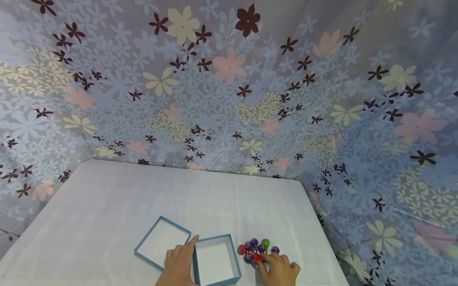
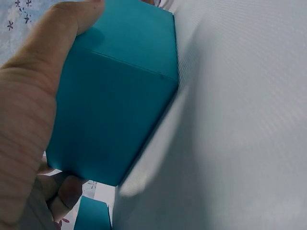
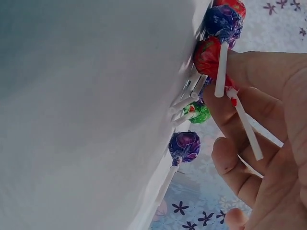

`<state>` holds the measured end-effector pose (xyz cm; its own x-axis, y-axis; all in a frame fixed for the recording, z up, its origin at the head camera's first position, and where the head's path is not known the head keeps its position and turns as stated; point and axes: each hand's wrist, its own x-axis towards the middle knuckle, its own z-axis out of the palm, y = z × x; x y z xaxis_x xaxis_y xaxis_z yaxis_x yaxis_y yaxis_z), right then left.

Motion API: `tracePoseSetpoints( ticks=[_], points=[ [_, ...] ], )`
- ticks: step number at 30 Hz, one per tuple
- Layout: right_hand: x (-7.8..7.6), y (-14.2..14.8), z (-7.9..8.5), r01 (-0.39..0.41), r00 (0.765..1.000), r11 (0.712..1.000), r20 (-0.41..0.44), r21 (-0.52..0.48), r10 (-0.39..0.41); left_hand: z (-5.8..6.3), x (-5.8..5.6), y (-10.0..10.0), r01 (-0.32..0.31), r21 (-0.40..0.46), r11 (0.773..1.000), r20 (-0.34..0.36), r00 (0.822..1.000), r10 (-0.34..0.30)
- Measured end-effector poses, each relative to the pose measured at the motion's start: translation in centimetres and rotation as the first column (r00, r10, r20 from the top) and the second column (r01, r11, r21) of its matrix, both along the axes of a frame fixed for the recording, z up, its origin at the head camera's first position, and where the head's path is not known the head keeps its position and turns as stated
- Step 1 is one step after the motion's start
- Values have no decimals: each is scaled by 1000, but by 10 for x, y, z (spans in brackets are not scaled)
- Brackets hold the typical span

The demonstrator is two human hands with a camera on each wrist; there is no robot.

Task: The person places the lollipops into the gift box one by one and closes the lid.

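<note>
An open white-lined box with teal edges [image 1: 218,260] stands on the table. My left hand [image 1: 177,264] grips it by its left side. In the left wrist view the thumb lies along a teal wall [image 2: 110,115], with fingers curled at the far side. To the right of the box, my right hand [image 1: 280,270] pinches a red-wrapped lollipop [image 3: 208,57] between thumb and finger, its white stick slanting past the palm. Around it lie several more lollipops, including a purple one [image 3: 184,146], a green one [image 1: 265,242] and a red one [image 1: 241,249].
Left of the box lies a shallow teal-edged lid [image 1: 162,240], inner side up, partly behind my left hand. A white cloth covers the table [image 1: 186,194]. Flower-patterned fabric [image 1: 222,99] hangs behind and along the sides of the table.
</note>
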<state>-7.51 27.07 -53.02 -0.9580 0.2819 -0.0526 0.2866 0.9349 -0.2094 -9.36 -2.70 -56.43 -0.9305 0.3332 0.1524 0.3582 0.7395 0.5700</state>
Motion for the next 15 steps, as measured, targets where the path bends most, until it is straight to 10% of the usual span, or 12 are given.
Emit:
tracePoseSetpoints(
  ticks=[15],
  points=[
    [-2, -1, -1, -39, 995, 999, -87, 38, 42, 5, 1, 3, -27, -59, 998, 24, 999, 28]
  ],
)
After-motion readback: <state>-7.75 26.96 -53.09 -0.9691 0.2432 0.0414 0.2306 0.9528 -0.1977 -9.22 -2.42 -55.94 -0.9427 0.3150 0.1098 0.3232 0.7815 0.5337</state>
